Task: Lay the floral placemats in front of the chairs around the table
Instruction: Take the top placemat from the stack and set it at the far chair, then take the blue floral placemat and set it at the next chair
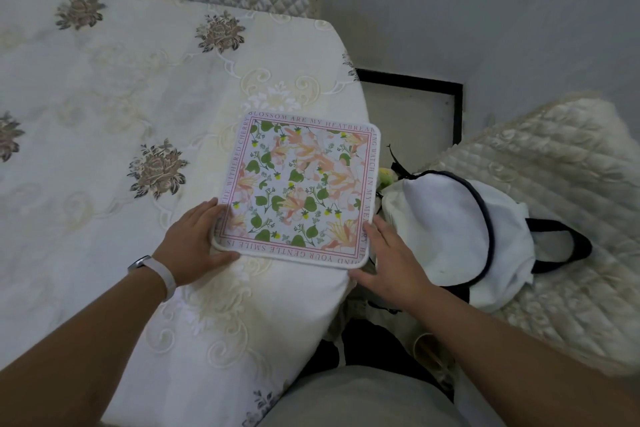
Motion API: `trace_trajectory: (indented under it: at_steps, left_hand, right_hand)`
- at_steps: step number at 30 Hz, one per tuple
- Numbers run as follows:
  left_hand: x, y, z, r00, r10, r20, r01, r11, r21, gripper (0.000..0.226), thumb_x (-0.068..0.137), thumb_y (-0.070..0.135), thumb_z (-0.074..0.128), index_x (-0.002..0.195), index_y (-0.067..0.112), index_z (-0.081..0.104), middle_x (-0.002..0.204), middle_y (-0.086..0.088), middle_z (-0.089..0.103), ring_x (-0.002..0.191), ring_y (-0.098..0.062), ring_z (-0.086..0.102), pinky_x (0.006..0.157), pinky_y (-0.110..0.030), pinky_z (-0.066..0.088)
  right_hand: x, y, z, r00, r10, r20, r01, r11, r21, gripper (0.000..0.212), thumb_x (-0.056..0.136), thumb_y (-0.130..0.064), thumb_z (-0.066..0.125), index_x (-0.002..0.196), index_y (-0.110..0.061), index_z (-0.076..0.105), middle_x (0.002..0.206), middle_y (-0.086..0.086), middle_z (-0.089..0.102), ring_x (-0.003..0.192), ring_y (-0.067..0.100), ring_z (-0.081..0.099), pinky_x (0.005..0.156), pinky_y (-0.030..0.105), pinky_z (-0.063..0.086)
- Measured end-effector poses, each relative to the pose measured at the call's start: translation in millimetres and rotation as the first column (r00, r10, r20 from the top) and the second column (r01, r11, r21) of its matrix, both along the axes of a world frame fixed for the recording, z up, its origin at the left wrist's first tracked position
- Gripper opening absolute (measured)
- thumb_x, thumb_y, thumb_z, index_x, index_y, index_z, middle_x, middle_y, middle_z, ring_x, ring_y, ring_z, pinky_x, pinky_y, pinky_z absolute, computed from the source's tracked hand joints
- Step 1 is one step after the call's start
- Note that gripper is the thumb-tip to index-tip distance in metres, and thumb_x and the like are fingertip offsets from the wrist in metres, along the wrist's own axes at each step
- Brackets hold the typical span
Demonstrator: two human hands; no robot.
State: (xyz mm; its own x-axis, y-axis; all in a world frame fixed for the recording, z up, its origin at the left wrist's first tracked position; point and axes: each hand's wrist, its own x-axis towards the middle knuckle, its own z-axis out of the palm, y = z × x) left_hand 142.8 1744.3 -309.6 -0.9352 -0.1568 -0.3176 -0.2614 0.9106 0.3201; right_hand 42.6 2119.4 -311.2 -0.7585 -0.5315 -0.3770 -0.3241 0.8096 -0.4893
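We look through a single head-worn wide-angle camera, aimed forward and steeply down from above the table (104, 107) edge. The view sits close: both forearms enter from the bottom corners, and straight lines bow toward the frame's margins. No second view shares this scene with it.

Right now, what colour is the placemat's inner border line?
Pink-red, on the placemat, head view.

A floral placemat (300, 191) lies flat at the desk (104, 107) corner; left hand (194, 243) and right hand (393, 262) touch its near corners.
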Motion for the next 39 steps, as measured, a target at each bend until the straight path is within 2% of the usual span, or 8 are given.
trace_trajectory:
  at_steps: [5,18,23,26,29,31,33,39]
  left_hand:
    - [-3.0,-2.2,4.2,0.999,-0.034,-0.016,0.034,0.999,-0.023,0.105,0.059,0.056,0.084,0.143,0.014,0.039,0.150,-0.014,0.041,0.134,-0.031,0.042,0.109,-0.045,0.037]
    - [-0.8,9.0,15.2,0.999,0.021,0.028,-0.019,0.999,-0.044,0.097,0.066,0.050,0.082,0.145,0.015,0.038,0.152,-0.011,0.039,0.137,-0.029,0.039,0.110,-0.042,0.034]
    - [11.0,31.9,46.0,0.988,0.140,0.070,-0.141,0.990,-0.004,0.080,0.075,0.044,0.075,0.142,0.016,0.042,0.147,-0.007,0.045,0.132,-0.027,0.043,0.107,-0.039,0.036]
    - [20.0,46.7,72.1,0.962,0.274,-0.006,-0.273,0.959,0.074,0.062,0.083,0.038,0.070,0.137,0.015,0.048,0.138,-0.003,0.053,0.125,-0.025,0.049,0.101,-0.035,0.039]
    - [31.6,65.3,99.6,0.862,0.491,-0.124,-0.478,0.870,0.119,0.049,0.093,0.037,0.058,0.136,0.016,0.049,0.140,-0.004,0.052,0.128,-0.024,0.047,0.104,-0.038,0.037]
    - [43.0,79.5,110.8,0.769,0.609,-0.192,-0.587,0.793,0.163,0.044,0.095,0.037,0.054,0.134,0.017,0.051,0.139,-0.004,0.053,0.127,-0.023,0.048,0.104,-0.039,0.038]
    - [58.3,95.5,120.0,0.715,0.654,-0.248,-0.645,0.753,0.127,0.045,0.094,0.040,0.054,0.133,0.017,0.051,0.139,-0.004,0.053,0.128,-0.023,0.047,0.105,-0.040,0.038]
    - [115.1,128.1,127.2,0.752,0.612,-0.247,-0.655,0.737,-0.168,0.064,0.084,0.058,0.041,0.129,0.015,0.057,0.139,-0.010,0.054,0.127,-0.032,0.050,0.104,-0.049,0.039]
  right_hand:
    - [-0.3,-2.0,1.7,1.000,0.023,-0.010,-0.023,1.000,0.019,0.095,0.081,-0.059,0.063,0.154,-0.017,0.018,0.163,0.005,0.009,0.148,0.020,0.013,0.119,0.035,0.020]
    - [-3.1,1.5,4.2,0.999,0.037,0.001,-0.037,0.999,-0.007,0.088,0.084,-0.056,0.060,0.154,-0.019,0.021,0.163,0.000,0.009,0.148,0.017,0.014,0.118,0.035,0.021]
    - [-12.0,-0.1,19.3,1.000,-0.010,0.029,0.012,0.997,-0.079,0.068,0.092,-0.046,0.053,0.149,-0.018,0.032,0.162,-0.002,0.012,0.146,0.016,0.019,0.115,0.035,0.028]
    - [-30.0,-8.7,37.0,1.000,0.028,0.000,-0.028,0.991,-0.132,0.055,0.093,-0.040,0.054,0.142,-0.017,0.044,0.157,0.000,0.023,0.141,0.018,0.027,0.114,0.037,0.032]
    - [-50.8,-27.7,60.0,0.990,0.135,-0.029,-0.138,0.977,-0.162,0.044,0.096,-0.034,0.052,0.135,-0.014,0.050,0.140,0.001,0.043,0.130,0.019,0.039,0.106,0.033,0.036]
    - [-60.8,-44.8,74.1,0.969,0.238,-0.067,-0.247,0.954,-0.173,0.041,0.097,-0.034,0.051,0.132,-0.014,0.053,0.133,0.002,0.049,0.124,0.020,0.043,0.102,0.032,0.036]
    - [-64.4,-65.3,87.7,0.928,0.358,-0.104,-0.372,0.909,-0.189,0.041,0.098,-0.035,0.049,0.132,-0.013,0.053,0.132,0.002,0.051,0.123,0.021,0.044,0.101,0.032,0.036]
    - [-32.0,-114.1,117.3,0.720,0.646,-0.252,-0.690,0.705,-0.164,0.044,0.098,-0.035,0.047,0.134,-0.011,0.053,0.135,0.006,0.052,0.126,0.025,0.043,0.103,0.037,0.035]
